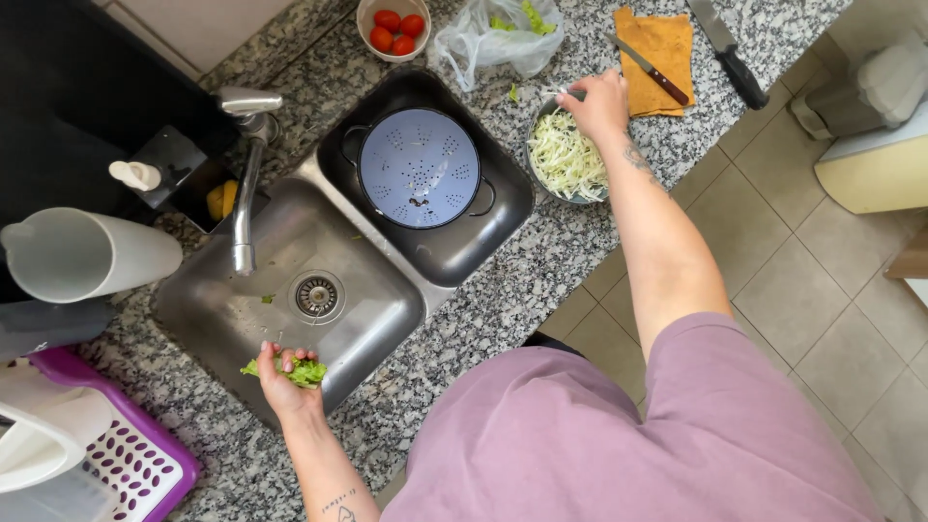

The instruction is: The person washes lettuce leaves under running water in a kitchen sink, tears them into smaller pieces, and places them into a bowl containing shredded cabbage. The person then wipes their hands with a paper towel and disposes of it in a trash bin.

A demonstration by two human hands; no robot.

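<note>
My left hand point(280, 379) is over the near rim of the steel sink point(222, 309), closed on a bunch of green lettuce leaves point(295, 370). My right hand point(597, 101) reaches across the granite counter and grips the far rim of a bowl of shredded white cabbage point(565, 155). A pale blue colander point(419, 166) sits in the smaller sink basin between the two hands, with a few dark bits at its bottom.
A bowl of cherry tomatoes point(393, 29) and a plastic bag with greens point(498, 39) lie at the counter's far edge. Two knives point(653, 71) rest by an orange cloth point(667, 48). The tap point(246, 184), a white jug point(82, 253) and a purple rack point(135, 454) stand on the left.
</note>
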